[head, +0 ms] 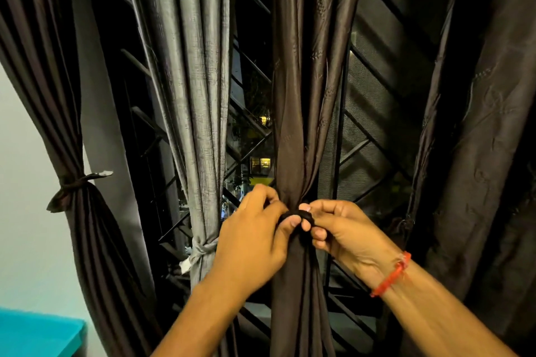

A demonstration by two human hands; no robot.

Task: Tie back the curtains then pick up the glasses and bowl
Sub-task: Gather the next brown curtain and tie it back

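Currently both hands work at the middle brown curtain (pixel 301 124), gathered into a tight column at centre frame. Left hand (pixel 255 229) pinches the dark tie band (pixel 295 216) from 9 o'clock, thumb pressed on its front. Right hand (pixel 336 229), red thread bracelet (pixel 391 274) on the wrist, pinches the same band from 3 o'clock. Knot looks unfinished.

Judgement on doing it well: keep the folds bunched while pulling both ends evenly, so the band does not slide down the slick fabric; cinch firmly before letting go.

Brown curtain at 9 o'clock (pixel 72 124) is already tied, as is the grey curtain (pixel 191 95) at 10 o'clock, knotted low. Far curtain at 3 o'clock (pixel 478 124) hangs bunched; whether it is tied I cannot tell.

Room: night outside, lit windows beyond a diagonal metal window grille (pixel 371 148). Pale wall (pixel 26 197) at 9 o'clock; a teal surface (pixel 37 333) at 7 o'clock. Glasses and bowl are not in view.
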